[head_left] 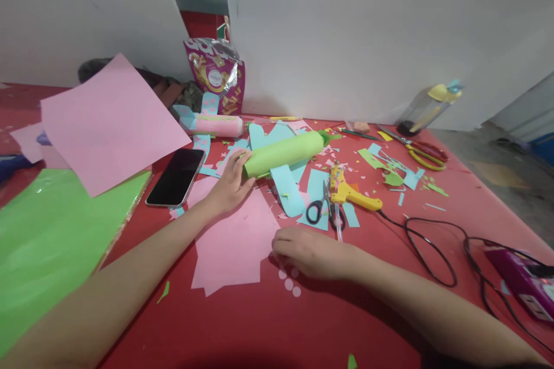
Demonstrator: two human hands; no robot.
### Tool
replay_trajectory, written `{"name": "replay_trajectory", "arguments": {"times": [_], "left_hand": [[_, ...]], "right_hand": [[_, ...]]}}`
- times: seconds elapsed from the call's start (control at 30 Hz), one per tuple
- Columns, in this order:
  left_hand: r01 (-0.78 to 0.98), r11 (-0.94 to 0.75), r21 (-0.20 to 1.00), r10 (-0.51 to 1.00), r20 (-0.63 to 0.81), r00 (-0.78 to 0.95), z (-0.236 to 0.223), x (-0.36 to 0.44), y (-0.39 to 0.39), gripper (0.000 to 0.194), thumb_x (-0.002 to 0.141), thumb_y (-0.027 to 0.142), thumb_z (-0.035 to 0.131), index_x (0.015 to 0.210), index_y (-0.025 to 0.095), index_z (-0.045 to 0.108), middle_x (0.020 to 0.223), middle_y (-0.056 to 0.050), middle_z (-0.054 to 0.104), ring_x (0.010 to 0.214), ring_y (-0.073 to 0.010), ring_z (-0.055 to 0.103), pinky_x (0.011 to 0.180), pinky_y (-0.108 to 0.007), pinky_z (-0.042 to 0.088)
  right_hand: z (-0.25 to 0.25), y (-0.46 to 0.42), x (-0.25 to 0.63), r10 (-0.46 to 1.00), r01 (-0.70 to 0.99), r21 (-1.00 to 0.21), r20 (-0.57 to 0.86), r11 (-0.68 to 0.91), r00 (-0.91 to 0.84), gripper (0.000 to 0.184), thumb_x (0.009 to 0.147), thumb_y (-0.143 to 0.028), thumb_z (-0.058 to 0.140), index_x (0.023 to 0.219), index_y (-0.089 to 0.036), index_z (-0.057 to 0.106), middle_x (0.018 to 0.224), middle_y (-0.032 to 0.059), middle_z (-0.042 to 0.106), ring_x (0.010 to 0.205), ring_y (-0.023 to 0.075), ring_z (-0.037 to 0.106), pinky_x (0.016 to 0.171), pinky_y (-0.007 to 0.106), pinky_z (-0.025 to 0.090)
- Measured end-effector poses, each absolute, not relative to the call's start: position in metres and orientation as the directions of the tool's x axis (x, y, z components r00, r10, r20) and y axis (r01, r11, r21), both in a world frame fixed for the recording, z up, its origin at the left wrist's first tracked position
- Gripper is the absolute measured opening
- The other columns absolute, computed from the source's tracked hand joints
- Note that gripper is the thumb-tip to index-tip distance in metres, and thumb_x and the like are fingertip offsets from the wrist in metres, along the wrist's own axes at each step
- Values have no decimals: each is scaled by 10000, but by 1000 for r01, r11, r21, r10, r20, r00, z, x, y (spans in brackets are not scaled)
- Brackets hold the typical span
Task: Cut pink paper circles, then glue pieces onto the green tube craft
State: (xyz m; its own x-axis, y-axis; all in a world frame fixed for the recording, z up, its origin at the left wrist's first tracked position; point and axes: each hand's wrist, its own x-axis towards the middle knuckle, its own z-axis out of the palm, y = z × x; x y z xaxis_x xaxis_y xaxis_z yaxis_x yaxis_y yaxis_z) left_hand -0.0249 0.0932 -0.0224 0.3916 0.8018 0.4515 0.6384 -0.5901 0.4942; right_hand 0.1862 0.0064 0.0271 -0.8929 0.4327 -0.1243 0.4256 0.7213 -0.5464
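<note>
My left hand (232, 185) grips the left end of a bottle wrapped in light green paper (285, 153), which lies on its side with light blue paper fins (287, 191) around it. Its green neck points right. My right hand (305, 252) is low over the red table with its fingers curled inward; whatever they hold is hidden. Right beside it lie several small pink paper circles (289, 284). Pink paper sheets (231, 242) lie between the two hands. Black-handled scissors (317, 211) and a yellow glue gun (357, 198) with a clear glue stick rest beyond my right hand.
A phone (176, 177) and a green sheet pack (64, 242) lie left, under a large pink sheet (115, 124). Behind are a pink paper-covered bottle (219, 125) and a snack bag (219, 75). Right are paper scraps, pliers (426, 153), a clear bottle (428, 109), cable and purple power strip (523, 282).
</note>
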Motion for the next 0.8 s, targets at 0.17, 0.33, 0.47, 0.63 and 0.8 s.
{"name": "replay_trajectory", "arguments": {"times": [0.17, 0.33, 0.47, 0.63, 0.8], "left_hand": [[642, -582, 499, 809, 434, 396, -21, -25, 93, 493, 848, 216, 400, 1294, 204, 187, 1305, -136, 266, 1273, -245, 248, 1068, -500, 208], [637, -580, 508, 810, 439, 388, -21, -24, 92, 494, 849, 213, 399, 1298, 205, 194, 1309, -129, 264, 1270, -242, 246, 1068, -489, 215], [630, -577, 521, 813, 442, 379, -24, -25, 93, 502, 843, 202, 402, 1298, 216, 190, 1303, -123, 270, 1264, -240, 256, 1065, -489, 221], [616, -598, 513, 796, 470, 381, -25, -24, 95, 489, 842, 200, 399, 1288, 211, 197, 1289, -131, 271, 1260, -244, 267, 1063, -491, 226], [606, -610, 510, 787, 477, 391, -22, -24, 94, 470, 848, 198, 393, 1278, 203, 204, 1284, -138, 270, 1274, -246, 245, 1059, -483, 241]], "right_hand": [[27, 4, 186, 436, 415, -618, -127, 668, -891, 171, 751, 6, 453, 723, -142, 533, 720, 20, 578, 653, 100, 489, 606, 184, 397], [34, 5, 185, 455, 437, -589, -128, 680, -881, 184, 776, -12, 447, 731, -141, 570, 719, 32, 620, 671, 112, 530, 635, 205, 419], [50, 26, 193, 565, 448, -443, 176, 777, -806, 186, 827, -76, 420, 809, -137, 595, 728, 68, 635, 677, 145, 551, 621, 246, 432], [74, 79, 200, 554, 546, -201, 554, 814, -621, 174, 798, -92, 454, 696, -145, 585, 635, 49, 620, 606, 144, 541, 599, 248, 417], [61, 114, 195, 728, 781, -139, 491, 608, -479, 157, 712, -44, 489, 655, -155, 584, 609, 19, 610, 580, 130, 533, 577, 231, 371]]}}
